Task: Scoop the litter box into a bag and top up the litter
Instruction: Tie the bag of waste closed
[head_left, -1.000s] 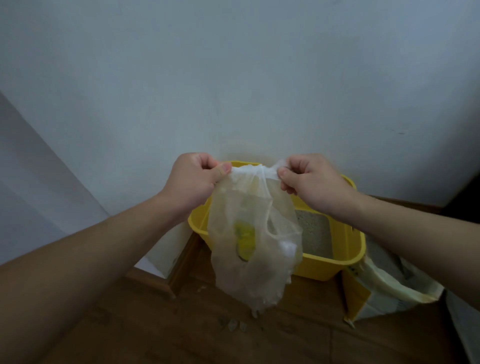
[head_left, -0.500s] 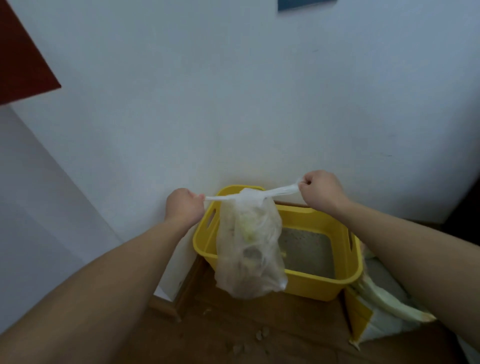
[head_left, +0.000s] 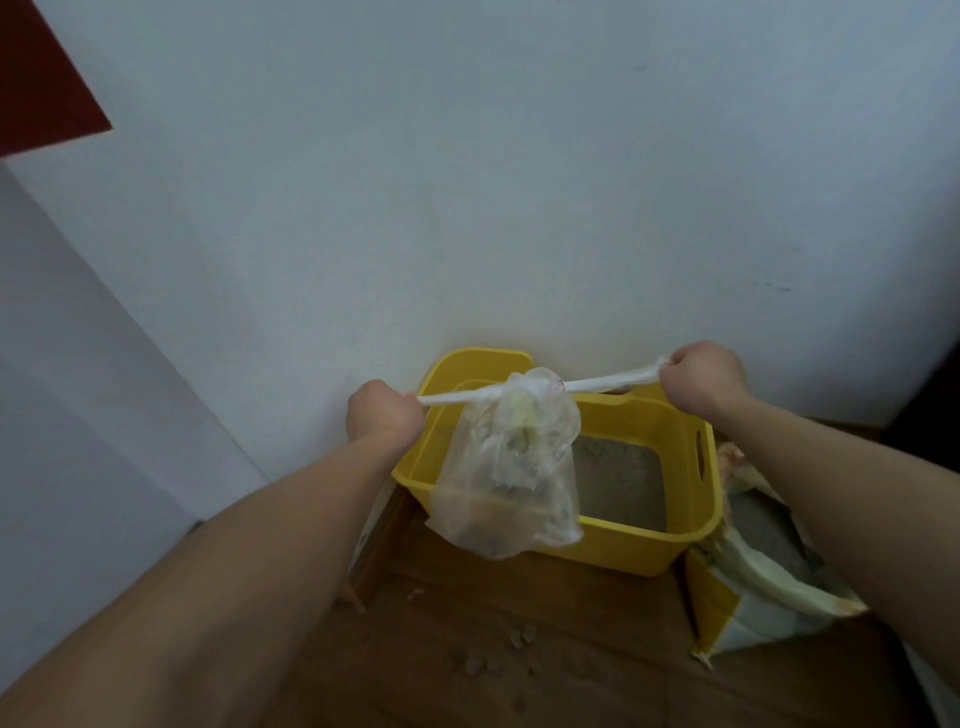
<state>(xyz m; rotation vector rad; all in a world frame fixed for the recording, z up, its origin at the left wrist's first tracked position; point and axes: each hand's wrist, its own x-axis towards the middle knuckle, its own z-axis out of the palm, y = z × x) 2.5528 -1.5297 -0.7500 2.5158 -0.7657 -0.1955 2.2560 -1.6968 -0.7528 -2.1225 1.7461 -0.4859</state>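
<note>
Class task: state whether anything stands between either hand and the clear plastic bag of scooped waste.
Nothing visible does. The left hand and right hand each grip a stretched white handle of the clear plastic bag, which hangs between them, seen against the yellow plastic litter box.

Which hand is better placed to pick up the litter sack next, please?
Probably the right hand: the litter sack lies right of the yellow box, beneath that arm, though both grip the bag.
</note>
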